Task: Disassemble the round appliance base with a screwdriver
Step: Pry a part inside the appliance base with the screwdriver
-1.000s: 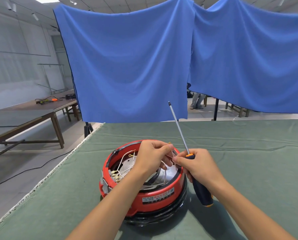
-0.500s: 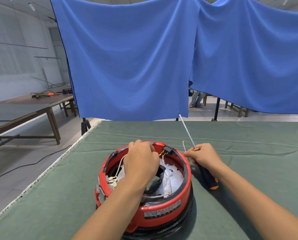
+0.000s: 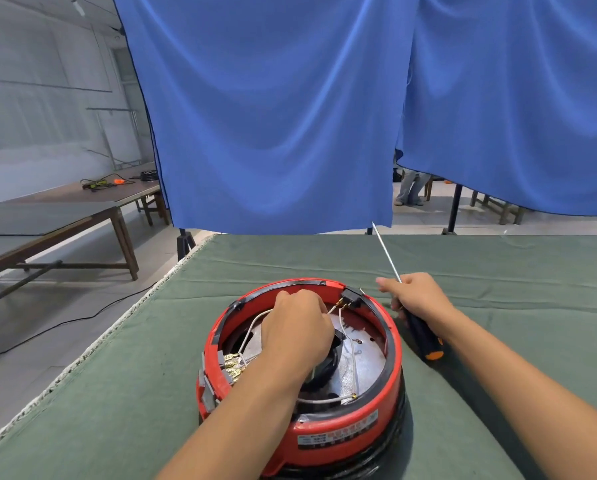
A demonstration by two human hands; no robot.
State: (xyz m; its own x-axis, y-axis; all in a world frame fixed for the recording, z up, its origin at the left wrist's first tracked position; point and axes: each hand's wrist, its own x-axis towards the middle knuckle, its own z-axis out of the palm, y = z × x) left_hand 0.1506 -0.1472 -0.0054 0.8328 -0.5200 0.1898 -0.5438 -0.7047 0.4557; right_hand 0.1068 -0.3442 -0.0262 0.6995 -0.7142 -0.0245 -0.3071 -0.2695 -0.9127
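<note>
The base point(image 3: 300, 375) is sitting closest to me on the green-covered counter point(image 3: 497, 271), open side up, its red rim ringing a metal plate, white wires point(image 3: 354, 358) and brass terminals. It is lying near the middle of the cloth, with bare counter stretching wide to its right and beyond it, and a narrower strip to its left before the counter's frayed left edge point(image 3: 92, 344) is dropping off to the floor.

My left forearm is crossing over the near rim and my left hand point(image 3: 295, 332) is reaching down inside the base, knuckles up, fingers curling toward the far side by the black switch block point(image 3: 350, 295). Whether they are pinching a wire there I cannot tell, since the back of the hand is hiding the fingertips.

My right hand point(image 3: 416, 295) is hovering just right of the base's far rim, clear of it, gripping the screwdriver point(image 3: 423, 336) around the top of its handle. The black handle with its orange cap is pointing back toward me and down to the cloth; the thin shaft is angling up and away to the left, its tip reaching the counter's far edge in this view. My index finger is stretching out leftward toward the switch block.

Past the counter, blue cloths point(image 3: 272, 116) are hanging like a wall close behind the far edge. To the left, open floor and a long wooden table point(image 3: 65, 216) are lying well apart from me.
</note>
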